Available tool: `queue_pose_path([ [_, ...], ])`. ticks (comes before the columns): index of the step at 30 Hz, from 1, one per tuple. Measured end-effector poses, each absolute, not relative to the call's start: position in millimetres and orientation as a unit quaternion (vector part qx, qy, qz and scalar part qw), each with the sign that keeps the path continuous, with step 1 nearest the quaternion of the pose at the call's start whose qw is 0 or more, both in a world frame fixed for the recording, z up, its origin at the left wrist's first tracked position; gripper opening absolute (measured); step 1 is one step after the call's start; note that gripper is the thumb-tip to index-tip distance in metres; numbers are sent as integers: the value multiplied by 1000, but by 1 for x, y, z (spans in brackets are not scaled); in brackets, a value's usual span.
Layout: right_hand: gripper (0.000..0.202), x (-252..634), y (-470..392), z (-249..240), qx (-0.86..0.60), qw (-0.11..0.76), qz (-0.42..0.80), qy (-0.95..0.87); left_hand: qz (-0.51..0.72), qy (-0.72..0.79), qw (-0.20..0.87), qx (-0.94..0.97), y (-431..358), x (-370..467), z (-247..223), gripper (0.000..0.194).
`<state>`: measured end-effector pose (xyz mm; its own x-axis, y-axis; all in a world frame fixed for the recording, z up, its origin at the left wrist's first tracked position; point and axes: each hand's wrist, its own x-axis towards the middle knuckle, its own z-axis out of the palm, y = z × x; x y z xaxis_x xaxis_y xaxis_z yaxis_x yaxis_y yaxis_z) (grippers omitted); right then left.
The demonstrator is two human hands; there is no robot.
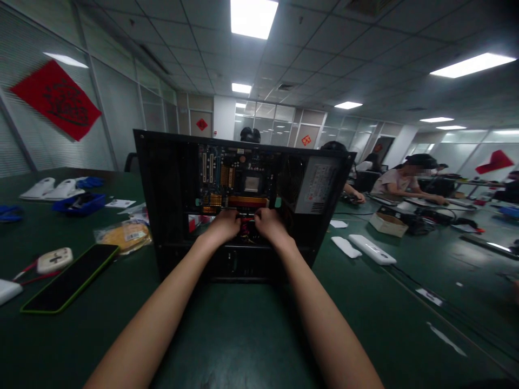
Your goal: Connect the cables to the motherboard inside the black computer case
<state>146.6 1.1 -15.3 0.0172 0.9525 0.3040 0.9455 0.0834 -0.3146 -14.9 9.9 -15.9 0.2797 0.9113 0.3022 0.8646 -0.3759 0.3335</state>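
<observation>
An open black computer case (pixel 170 227) stands on its side on the table in front of me, its inside facing me. A motherboard (pixel 235 175) with a bare processor socket and several slots is fixed in its upper part. A silver power supply (pixel 315 185) sits at the upper right. My left hand (pixel 224 225) and my right hand (pixel 271 223) reach in at the motherboard's lower edge, just below a long orange-brown slot. Both have curled, closed fingers; what they pinch, if anything, is hidden. Thin coloured cables (pixel 246 227) show between them.
At left lie a green-edged phone (pixel 71 278), a bagged yellow item (pixel 124 235), a blue tray (pixel 79 203) and white shoes (pixel 54 189). A white power strip (pixel 371 249) and a cardboard box (pixel 388 222) are at right. Another person (pixel 405 181) works beyond.
</observation>
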Motion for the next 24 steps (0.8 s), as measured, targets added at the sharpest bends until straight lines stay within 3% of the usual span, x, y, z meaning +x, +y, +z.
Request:
queue_pose_path([
  [12,28,146,-1,-16,-670,246,10,-701,222,556,65,798,15,-14,-14,33],
  [24,33,142,-3,-13,-670,208,-9,-713,214,526,52,822,11,-17,-13,33],
])
